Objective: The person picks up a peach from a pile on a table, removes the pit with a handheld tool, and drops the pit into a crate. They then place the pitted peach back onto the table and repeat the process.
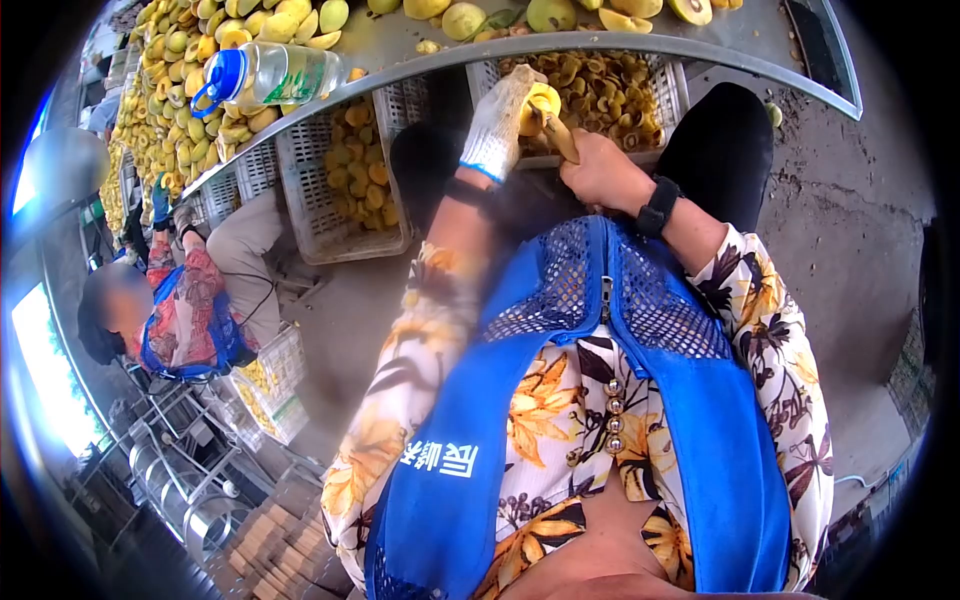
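My left hand (500, 118), in a white knit glove with a blue edge, is closed around a yellow fruit piece (541, 101). Bare and closed, my right hand (608, 172) grips the handle of a tool (562, 138) whose far end meets the fruit. Both hands are above a white crate (676, 88) holding many small brownish-yellow fruit pieces (610, 98). The tool's tip is hidden at the fruit.
A metal table edge (440, 58) curves past my hands, with yellow fruit (463, 20) and a blue-capped bottle (290, 74) on it. Another crate (308, 190) of fruit stands to the left. A co-worker (190, 310) sits farther left.
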`<control>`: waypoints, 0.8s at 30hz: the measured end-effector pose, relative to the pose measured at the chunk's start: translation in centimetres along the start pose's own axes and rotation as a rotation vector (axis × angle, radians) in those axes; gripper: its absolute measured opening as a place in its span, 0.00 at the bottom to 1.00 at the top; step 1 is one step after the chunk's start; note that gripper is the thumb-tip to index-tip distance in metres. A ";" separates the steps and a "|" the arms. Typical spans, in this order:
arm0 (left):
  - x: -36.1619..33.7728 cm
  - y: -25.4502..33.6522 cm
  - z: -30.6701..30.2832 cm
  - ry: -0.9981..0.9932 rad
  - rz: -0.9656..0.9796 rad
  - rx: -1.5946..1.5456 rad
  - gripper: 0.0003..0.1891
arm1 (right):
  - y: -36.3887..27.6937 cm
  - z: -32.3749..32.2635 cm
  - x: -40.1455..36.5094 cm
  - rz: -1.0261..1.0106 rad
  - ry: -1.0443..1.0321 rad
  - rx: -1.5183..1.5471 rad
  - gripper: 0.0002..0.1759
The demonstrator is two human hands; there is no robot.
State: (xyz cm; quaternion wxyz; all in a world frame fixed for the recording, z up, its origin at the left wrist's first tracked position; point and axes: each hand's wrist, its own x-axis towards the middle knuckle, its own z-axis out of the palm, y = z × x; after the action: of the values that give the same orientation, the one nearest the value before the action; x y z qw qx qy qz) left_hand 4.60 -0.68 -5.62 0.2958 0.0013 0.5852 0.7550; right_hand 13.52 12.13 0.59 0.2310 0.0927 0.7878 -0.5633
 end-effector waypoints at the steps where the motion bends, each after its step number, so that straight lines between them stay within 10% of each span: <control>1: 0.3 -0.1 0.2 0.020 -0.005 -0.066 0.14 | 0.0 -0.1 0.2 0.025 0.021 0.030 0.13; 5: -0.1 -1.2 1.9 0.282 0.301 0.050 0.15 | 1.2 2.0 0.4 -0.073 0.219 0.057 0.14; 12: 1.0 -1.1 0.0 0.049 -0.131 -0.387 0.13 | 3.1 4.1 0.7 -0.305 0.380 -0.101 0.12; 24: -0.6 1.1 0.7 0.024 -0.140 -0.493 0.18 | 1.7 2.9 0.6 0.092 -0.142 0.545 0.07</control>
State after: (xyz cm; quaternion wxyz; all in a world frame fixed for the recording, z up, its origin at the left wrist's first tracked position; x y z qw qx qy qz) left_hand 4.88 -0.50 -4.22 0.3317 -0.1202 0.3855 0.8526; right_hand 14.41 9.93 -1.85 0.2772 0.1473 0.5844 -0.7483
